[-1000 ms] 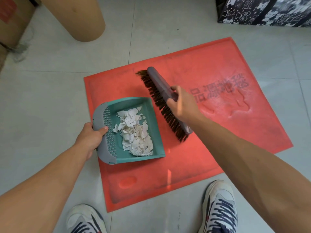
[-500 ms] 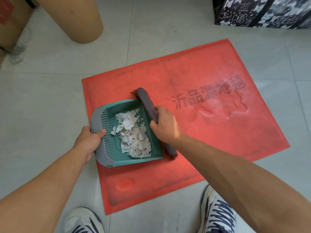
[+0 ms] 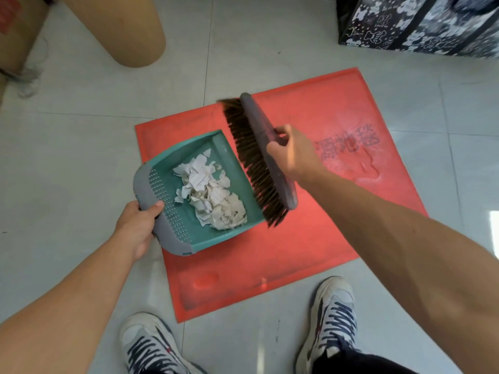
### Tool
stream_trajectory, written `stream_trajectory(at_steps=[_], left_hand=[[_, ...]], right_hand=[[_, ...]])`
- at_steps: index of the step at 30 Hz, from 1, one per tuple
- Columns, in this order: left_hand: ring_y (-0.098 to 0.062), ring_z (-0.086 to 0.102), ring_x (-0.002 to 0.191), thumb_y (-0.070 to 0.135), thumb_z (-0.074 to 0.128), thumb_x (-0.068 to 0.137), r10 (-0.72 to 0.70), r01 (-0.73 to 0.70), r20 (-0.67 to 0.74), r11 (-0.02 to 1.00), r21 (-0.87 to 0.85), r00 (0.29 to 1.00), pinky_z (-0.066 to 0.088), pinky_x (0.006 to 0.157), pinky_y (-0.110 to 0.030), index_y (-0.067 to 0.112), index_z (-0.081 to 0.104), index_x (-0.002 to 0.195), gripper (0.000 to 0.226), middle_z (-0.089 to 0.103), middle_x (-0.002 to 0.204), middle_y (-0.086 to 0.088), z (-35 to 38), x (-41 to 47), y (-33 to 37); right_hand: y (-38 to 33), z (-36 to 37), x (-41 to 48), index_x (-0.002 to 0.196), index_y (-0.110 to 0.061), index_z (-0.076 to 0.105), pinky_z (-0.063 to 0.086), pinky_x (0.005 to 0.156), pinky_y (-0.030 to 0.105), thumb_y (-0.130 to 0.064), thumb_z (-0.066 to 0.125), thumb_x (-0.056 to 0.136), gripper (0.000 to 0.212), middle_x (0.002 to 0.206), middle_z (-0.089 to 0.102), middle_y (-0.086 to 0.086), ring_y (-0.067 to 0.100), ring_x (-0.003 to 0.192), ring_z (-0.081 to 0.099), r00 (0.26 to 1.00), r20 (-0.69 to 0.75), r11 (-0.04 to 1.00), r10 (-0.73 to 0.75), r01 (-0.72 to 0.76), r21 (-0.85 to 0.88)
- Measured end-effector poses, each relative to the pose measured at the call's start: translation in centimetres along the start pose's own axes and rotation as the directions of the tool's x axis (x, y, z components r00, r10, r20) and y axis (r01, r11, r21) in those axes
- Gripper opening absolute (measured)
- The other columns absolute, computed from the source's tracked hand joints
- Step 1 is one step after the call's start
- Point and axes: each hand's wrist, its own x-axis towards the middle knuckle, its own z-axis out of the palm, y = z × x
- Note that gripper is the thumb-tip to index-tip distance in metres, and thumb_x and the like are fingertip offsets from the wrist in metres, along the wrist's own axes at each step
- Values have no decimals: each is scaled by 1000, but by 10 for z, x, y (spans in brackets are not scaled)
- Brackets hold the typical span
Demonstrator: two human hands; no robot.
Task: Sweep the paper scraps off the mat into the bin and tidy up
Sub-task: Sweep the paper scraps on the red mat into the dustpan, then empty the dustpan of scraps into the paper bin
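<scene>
A red mat lies on the tiled floor. On its left part rests a teal dustpan with a grey back rim, holding a heap of white paper scraps. My left hand grips the dustpan's grey rim. My right hand is closed on the grey back of a brush with dark brown bristles. The brush hangs tilted just right of the dustpan's open edge, bristles pointing toward the pan. No loose scraps show on the mat.
A tan cardboard tube leans in at the top left beside a cardboard box. A black and white patterned bag stands at the top right. My two shoes are at the mat's near edge.
The brush was pressed against the dustpan's open edge half a second ago; it has now lifted up and away to the right. The dustpan and my left hand have stayed put.
</scene>
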Motion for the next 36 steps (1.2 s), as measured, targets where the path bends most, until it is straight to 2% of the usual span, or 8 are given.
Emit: stream_trajectory(at_steps=[5,8,11,15,18,28,32,36], left_hand=[[-22,63,108,14,59,97,-28,23,-32,990,-137,999,49,95,-40,8,55,132,36,65,124,-7,-30,-69,54],[-18,64,103,13,60,96,-60,33,-117,975,-221,991,50,95,-40,9,53,132,37,64,124,-6,-55,-114,93],[-14,64,96,11,57,97,-88,37,-158,954,-298,984,50,92,-37,11,53,129,33,65,118,-4,-80,-156,138],[-12,65,95,12,57,97,-80,22,-163,944,-328,983,50,88,-35,14,57,127,29,65,119,-3,-112,-197,198],[-14,64,98,16,59,96,-52,5,-148,953,-303,988,49,94,-38,18,58,119,23,65,118,-1,-136,-212,240],[-24,60,110,24,64,94,5,-18,-79,986,-167,997,50,92,-39,18,55,116,25,62,121,-3,-210,-214,359],[-26,60,111,25,63,94,39,-46,-66,993,-109,997,49,99,-46,20,56,116,24,62,124,-6,-217,-201,400],[-27,60,110,23,61,95,30,-36,-80,996,-77,996,51,94,-44,14,56,120,27,62,123,-8,-216,-177,440]], right_hand=[[-85,-67,-13,121,-15,60,35,72,23,-27,55,80,43,102,60,-4,14,91,54,991,-128,999,-35,40,36],[-139,-103,-28,125,-14,54,44,87,27,-18,56,83,42,109,61,-3,14,98,57,985,-171,997,-14,27,74],[-189,-134,-48,127,-15,51,49,89,32,-16,54,82,44,109,62,-2,16,99,60,988,-156,995,-6,22,97],[-253,-160,-74,132,-17,49,41,82,23,-16,54,86,46,116,61,0,16,99,56,997,-79,1000,10,-11,-15],[-301,-164,-91,135,-16,47,40,83,24,-16,53,88,47,124,60,5,22,105,56,999,-44,998,23,-26,-50],[-437,-142,-113,128,-13,47,38,68,29,-8,48,90,38,106,58,6,21,84,52,993,-76,993,90,-95,-67],[-463,-136,-95,132,-12,46,41,75,30,-10,48,92,41,110,57,5,21,90,51,991,-82,991,106,-112,-70],[-478,-130,-61,133,-11,46,43,76,31,-10,48,93,41,114,59,8,21,89,51,990,-85,989,115,-122,-81]])
